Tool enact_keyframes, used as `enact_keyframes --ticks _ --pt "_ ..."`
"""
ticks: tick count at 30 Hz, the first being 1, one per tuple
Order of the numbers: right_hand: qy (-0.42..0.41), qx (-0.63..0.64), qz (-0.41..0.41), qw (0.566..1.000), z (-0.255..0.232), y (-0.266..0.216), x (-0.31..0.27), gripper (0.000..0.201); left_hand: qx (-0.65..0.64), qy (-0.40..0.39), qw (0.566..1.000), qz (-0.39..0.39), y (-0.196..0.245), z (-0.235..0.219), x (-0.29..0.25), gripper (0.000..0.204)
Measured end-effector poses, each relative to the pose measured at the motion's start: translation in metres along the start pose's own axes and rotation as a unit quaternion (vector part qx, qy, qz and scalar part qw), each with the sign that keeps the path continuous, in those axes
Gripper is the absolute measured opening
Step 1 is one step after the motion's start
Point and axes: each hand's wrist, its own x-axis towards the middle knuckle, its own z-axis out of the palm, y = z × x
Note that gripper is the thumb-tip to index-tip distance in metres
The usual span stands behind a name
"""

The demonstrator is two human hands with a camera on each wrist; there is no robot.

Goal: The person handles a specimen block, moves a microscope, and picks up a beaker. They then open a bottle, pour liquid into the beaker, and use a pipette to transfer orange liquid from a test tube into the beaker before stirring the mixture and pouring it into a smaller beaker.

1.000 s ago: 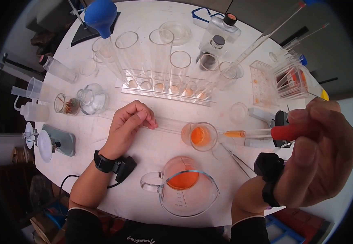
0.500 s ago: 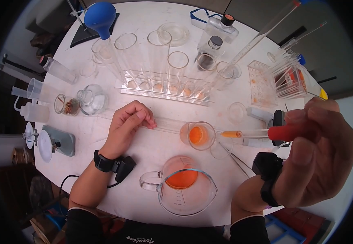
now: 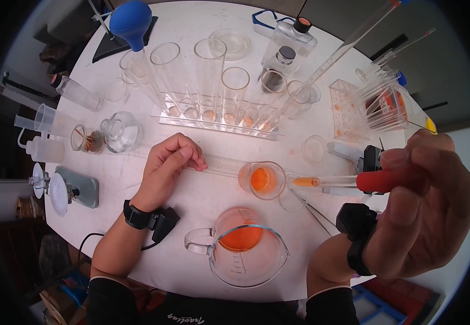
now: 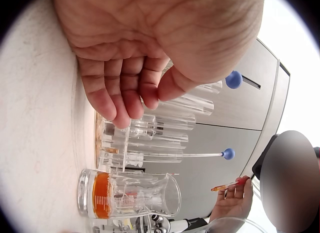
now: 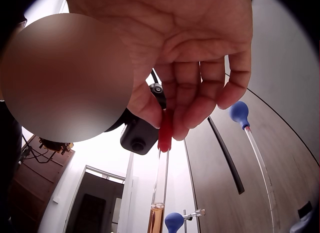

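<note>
My right hand pinches the red rubber bulb of a glass dropper between thumb and fingers, raised above the table. Orange liquid fills the lower part of its tube, and in the head view its far end points toward a small glass beaker. That beaker holds a little orange liquid. My left hand rests near the table with loosely curled fingers and nothing held, left of the beaker. In front, a large glass jug with a handle contains more orange liquid.
Behind the hands stands a clear rack of wide tubes. A balance, a round flask and a jar of sticks are at left. Tweezers and a second rack lie at right, with bottles farther back.
The head view has shifted slightly, so the tabletop things appear a little farther left. The right hand keeps its pinch on the dropper; the left hand stays still.
</note>
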Motion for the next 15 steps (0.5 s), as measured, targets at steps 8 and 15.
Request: enact_keyframes --ticks 8,15 --pt "-0.041 -0.008 -0.033 0.999 -0.010 0.005 0.003 0.038 -0.001 0.001 1.000 0.002 0.000 0.000 0.000 0.022" --pt "-0.016 -0.029 -0.039 0.999 -0.006 0.006 -0.001 0.038 -0.002 0.000 1.000 0.004 -0.001 0.000 0.000 0.022"
